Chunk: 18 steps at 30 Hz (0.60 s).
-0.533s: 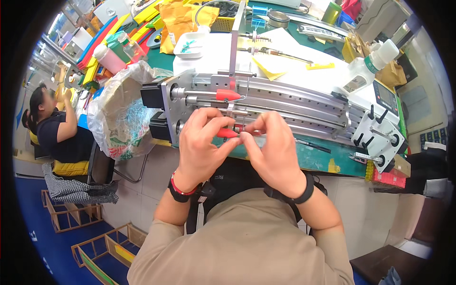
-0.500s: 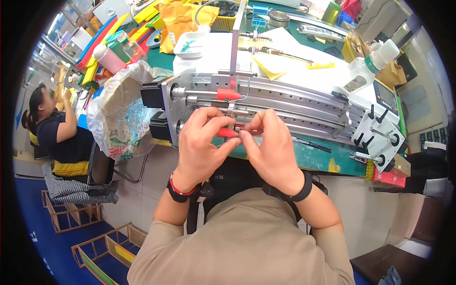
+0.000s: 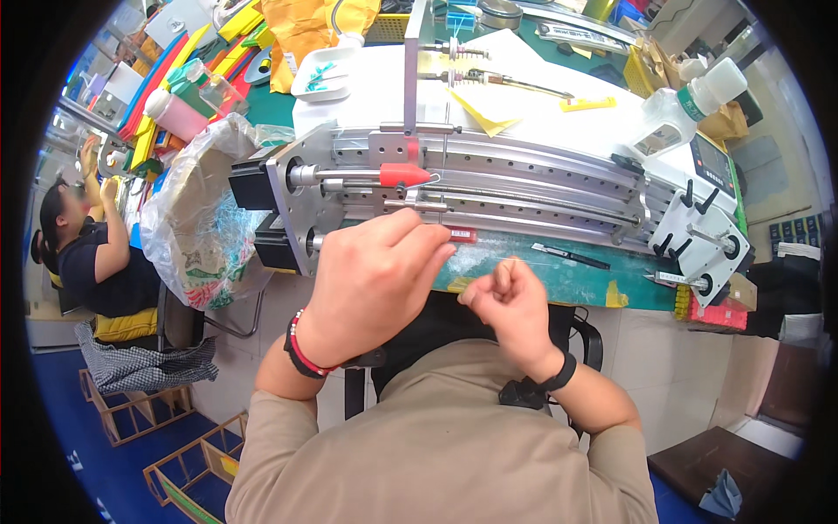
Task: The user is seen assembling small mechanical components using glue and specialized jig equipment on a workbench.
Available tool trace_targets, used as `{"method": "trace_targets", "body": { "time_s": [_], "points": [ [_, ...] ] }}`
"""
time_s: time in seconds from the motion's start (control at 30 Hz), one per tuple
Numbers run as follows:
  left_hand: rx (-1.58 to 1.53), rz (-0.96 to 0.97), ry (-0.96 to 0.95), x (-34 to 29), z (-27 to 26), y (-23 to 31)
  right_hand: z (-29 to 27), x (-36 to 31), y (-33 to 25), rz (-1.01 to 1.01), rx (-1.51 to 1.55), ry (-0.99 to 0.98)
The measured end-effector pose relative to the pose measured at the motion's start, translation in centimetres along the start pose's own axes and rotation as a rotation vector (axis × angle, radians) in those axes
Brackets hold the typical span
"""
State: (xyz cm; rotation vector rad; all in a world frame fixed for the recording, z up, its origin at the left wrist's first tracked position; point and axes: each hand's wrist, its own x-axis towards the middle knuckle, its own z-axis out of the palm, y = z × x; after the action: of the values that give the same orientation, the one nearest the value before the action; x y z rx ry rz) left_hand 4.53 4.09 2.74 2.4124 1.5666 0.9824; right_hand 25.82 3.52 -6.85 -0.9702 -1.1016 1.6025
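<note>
My left hand (image 3: pixel 375 284) is raised at the table's front edge, back up, its fingers closed in a pinch. Whatever they hold is hidden from view. To its right and lower, my right hand (image 3: pixel 515 310) has thumb and fingertips pressed together; anything in them is too small to name. Just beyond the hands stretches a metal rail machine (image 3: pixel 541 179). A red cone-shaped piece (image 3: pixel 401 175) with a bent wire at its tip sits on one of its rods. A small red strip (image 3: pixel 463 234) lies beside my left fingertips.
A lined bin (image 3: pixel 201 210) with thin blue strands stands left of the machine. A utility knife (image 3: pixel 572 255) lies on the green mat (image 3: pixel 524 281). Behind are a white tray (image 3: pixel 323 74) and a white bottle (image 3: pixel 690 109). A person (image 3: pixel 96 236) sits at far left.
My hands have moved apart: the right went down toward me, the left stays by the machine. The red cone that was at my fingertips no longer shows. The view shifted slightly.
</note>
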Motion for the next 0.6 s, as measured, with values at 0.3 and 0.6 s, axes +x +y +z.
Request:
{"method": "trace_targets", "body": {
  "time_s": [0.3,0.6],
  "points": [
    [0.166,-0.022,-0.097,1.7,2.5,1.9,-1.2,6.0,0.4,0.42,1.106,-0.226],
    [-0.114,-0.348,0.279,-7.3,5.1,2.2,-3.1,3.5,-1.6,0.349,0.406,-0.355]
  ]
}}
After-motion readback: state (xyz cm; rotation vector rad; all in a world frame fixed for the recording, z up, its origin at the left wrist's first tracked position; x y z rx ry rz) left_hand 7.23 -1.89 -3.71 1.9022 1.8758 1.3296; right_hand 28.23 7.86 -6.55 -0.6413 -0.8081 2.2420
